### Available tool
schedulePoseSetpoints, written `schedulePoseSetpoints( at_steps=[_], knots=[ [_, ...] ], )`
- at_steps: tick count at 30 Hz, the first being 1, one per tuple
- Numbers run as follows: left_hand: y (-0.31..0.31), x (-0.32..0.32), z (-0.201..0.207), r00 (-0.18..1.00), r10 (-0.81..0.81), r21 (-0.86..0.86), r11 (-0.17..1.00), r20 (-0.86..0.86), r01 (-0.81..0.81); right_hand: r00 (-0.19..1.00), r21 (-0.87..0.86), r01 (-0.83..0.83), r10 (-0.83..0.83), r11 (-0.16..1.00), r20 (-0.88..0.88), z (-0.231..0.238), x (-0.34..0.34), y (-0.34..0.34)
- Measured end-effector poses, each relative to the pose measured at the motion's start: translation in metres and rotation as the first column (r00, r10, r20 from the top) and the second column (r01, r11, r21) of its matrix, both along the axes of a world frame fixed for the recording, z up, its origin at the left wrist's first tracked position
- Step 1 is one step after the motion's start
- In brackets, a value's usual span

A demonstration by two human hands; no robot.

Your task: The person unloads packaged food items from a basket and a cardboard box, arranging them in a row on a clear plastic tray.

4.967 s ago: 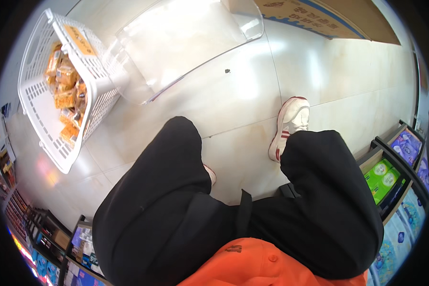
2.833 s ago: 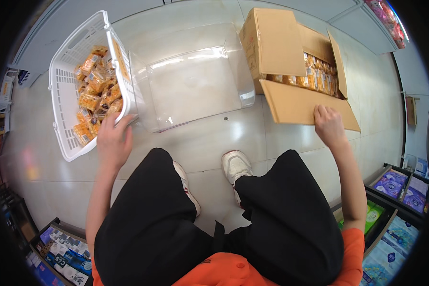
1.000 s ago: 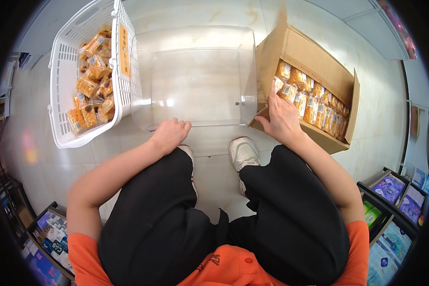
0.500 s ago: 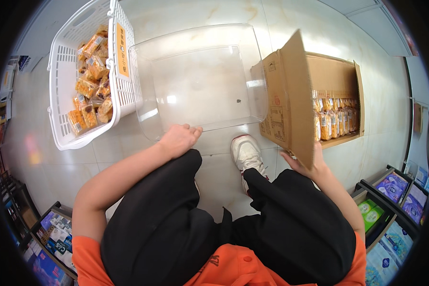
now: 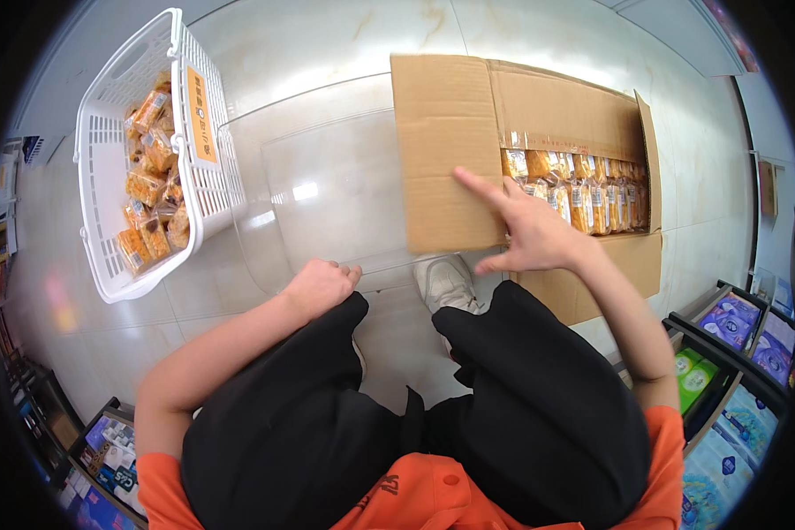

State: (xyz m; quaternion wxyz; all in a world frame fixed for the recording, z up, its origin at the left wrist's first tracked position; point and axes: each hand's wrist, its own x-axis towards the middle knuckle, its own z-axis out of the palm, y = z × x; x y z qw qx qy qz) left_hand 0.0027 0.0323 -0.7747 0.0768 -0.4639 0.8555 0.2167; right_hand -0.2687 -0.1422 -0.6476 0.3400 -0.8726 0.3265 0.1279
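My right hand (image 5: 539,228) is open, fingers spread, with the index finger over the left flap (image 5: 446,132) of a cardboard box. The thumb is near that flap's lower corner. Inside the box (image 5: 561,97) stand rows of clear-wrapped orange-yellow snacks (image 5: 583,205). The left flap lies outward, covering the right part of a clear plastic bin (image 5: 305,190). Another flap (image 5: 583,287) is folded down toward me, partly under my right wrist. At the bin's near rim, beside my knee, my left hand (image 5: 318,287) has curled fingers; whether they pinch the rim is hidden.
A white plastic basket (image 5: 210,190) with similar wrapped snacks (image 5: 150,181) stands to the left. My shoe (image 5: 446,281) is close to the bin and box. Shelves with coloured packages (image 5: 724,344) line the lower right, with more goods (image 5: 115,450) at lower left.
The box's left flap has swung from upright to lying outward over the bin, and the near flap is now down. My right hand has moved from below the flap's edge to above it.
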Motion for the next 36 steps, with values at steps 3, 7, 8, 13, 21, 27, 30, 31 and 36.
schedulePoseSetpoints(
  at_steps=[3, 7, 8, 13, 21, 27, 30, 31, 36],
  knots=[
    [-0.020, -0.007, 0.035, 0.996, -0.030, -0.048, 0.999, -0.087, 0.026, 0.916, 0.303, 0.244, -0.321, 0.921, 0.240, -0.004, -0.018, -0.012],
    [-0.057, -0.053, 0.117, 0.790, -0.454, -0.737, 0.676, -0.412, 0.005, 0.387, 0.733, 0.619, -0.922, 0.280, 0.025, -0.028, -0.036, -0.026],
    [-0.069, -0.070, 0.131, 0.798, -0.455, -0.784, 0.620, -0.395, -0.035, 0.320, 0.808, 0.558, -0.947, 0.190, 0.002, -0.030, -0.032, -0.032],
    [-0.113, -0.088, 0.152, 0.957, -0.282, -0.687, 0.682, 0.067, 0.249, 0.245, 0.964, 0.261, -0.970, 0.056, -0.009, -0.037, -0.023, -0.056],
    [-0.098, -0.049, 0.096, 0.966, -0.236, -0.434, 0.863, 0.105, 0.257, 0.553, 0.051, 0.710, -0.600, 0.703, 0.578, 0.025, 0.003, -0.137],
    [-0.134, -0.067, 0.125, 0.939, -0.337, -0.140, 0.929, 0.069, 0.343, 0.882, -0.157, 0.468, -0.451, 0.869, 0.136, -0.040, 0.028, -0.234],
    [-0.136, -0.066, 0.120, 0.910, -0.401, -0.153, 0.897, 0.111, 0.414, 0.956, -0.598, 0.256, -0.292, 0.759, 0.039, -0.067, 0.036, -0.204],
    [-0.134, -0.065, 0.118, 0.903, -0.412, -0.191, 0.883, 0.123, 0.429, 0.969, -0.617, 0.227, -0.235, 0.754, 0.070, -0.070, 0.026, -0.208],
    [-0.129, -0.056, 0.111, 0.913, -0.402, -0.312, 0.861, 0.065, 0.401, 0.977, -0.412, 0.183, -0.117, 0.893, 0.180, -0.035, 0.017, -0.210]
  ],
)
